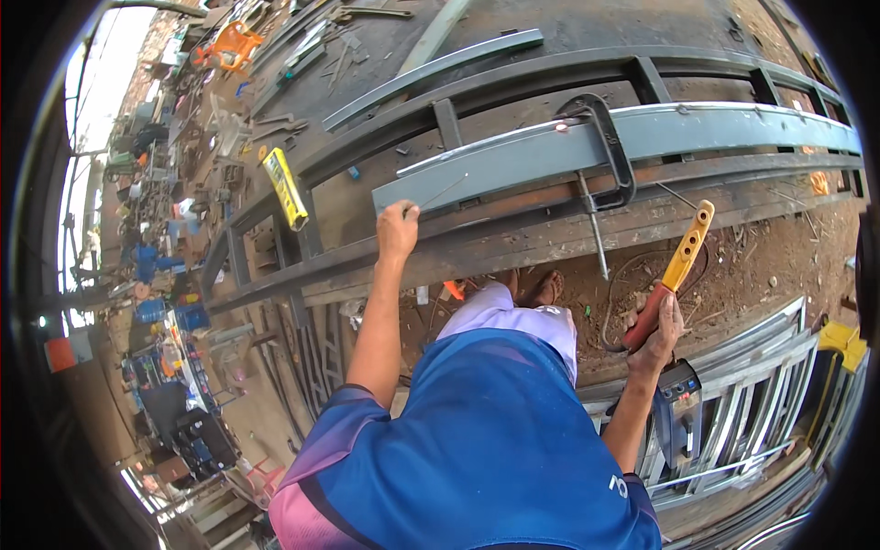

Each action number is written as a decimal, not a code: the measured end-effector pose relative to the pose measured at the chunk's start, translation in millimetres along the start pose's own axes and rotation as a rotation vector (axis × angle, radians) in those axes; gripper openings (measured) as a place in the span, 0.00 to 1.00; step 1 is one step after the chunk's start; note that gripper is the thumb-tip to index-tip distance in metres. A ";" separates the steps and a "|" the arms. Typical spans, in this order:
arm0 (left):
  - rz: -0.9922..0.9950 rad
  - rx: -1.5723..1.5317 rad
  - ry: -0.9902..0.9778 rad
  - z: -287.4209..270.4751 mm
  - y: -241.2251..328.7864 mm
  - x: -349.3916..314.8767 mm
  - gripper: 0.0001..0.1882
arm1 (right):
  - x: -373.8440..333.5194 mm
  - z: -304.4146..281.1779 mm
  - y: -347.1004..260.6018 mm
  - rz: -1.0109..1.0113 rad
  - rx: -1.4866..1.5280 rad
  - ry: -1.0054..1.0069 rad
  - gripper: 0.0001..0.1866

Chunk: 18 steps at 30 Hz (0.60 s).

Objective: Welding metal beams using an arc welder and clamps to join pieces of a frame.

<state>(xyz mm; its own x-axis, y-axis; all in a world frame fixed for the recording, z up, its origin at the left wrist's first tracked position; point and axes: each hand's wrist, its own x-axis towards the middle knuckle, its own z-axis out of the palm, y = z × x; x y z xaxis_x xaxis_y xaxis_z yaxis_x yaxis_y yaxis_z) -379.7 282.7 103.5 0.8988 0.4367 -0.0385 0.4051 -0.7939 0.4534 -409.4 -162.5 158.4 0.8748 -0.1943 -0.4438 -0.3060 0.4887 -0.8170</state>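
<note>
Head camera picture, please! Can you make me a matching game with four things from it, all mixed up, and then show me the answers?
Things
1. Clamp
2. Long box
3. Red-handled tool
4. Left hand

Matches
A. Held in the right hand
B. Holding a thin rod
C. Fixed across the grey bar
D. Mostly yellow all over

Right pairs: 1-C, 2-D, 3-A, 4-B

One electrode holder [676, 278], one clamp [618, 156] — one yellow box [285, 188], one orange chair [236, 48]
</note>
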 end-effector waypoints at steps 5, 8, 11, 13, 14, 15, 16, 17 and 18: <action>-0.178 -0.063 0.117 -43.7 -44.2 -22.2 0.10 | -14.7 29.9 11.3 0.115 0.088 -0.133 0.23; -0.235 -0.080 0.146 -63.7 -64.8 -14.4 0.10 | -27.9 62.4 22.5 0.185 0.162 -0.194 0.23; -0.215 -0.101 0.137 -73.2 -83.6 3.7 0.10 | -34.3 103.2 36.4 0.238 0.185 -0.290 0.23; -0.209 -0.121 0.120 -75.1 -97.3 17.5 0.10 | -39.9 130.1 44.8 0.237 0.099 -0.313 0.22; -0.167 -0.125 0.118 -74.2 -103.8 25.9 0.10 | -40.9 144.5 49.2 0.238 0.025 -0.340 0.21; -0.126 -0.131 0.114 -72.3 -110.2 34.6 0.10 | -41.3 158.5 53.8 0.239 -0.052 -0.364 0.21; -0.085 -0.139 0.108 -69.7 -117.0 43.4 0.10 | -41.1 171.8 58.7 0.237 -0.072 -0.356 0.21; -0.094 -0.159 0.095 -65.7 -124.4 52.2 0.10 | -40.7 184.3 63.9 0.184 -0.199 -0.384 0.20; -0.079 -0.168 0.060 -60.7 -131.7 60.9 0.10 | -40.3 196.7 69.2 0.133 -0.329 -0.412 0.19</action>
<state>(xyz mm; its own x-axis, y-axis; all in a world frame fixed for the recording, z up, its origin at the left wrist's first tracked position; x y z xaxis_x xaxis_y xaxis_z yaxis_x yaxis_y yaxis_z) -388.4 439.6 95.5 0.8515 0.5235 -0.0292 0.4362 -0.6766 0.5933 -391.9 46.4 192.2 0.8753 0.2326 -0.4240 -0.4674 0.1817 -0.8652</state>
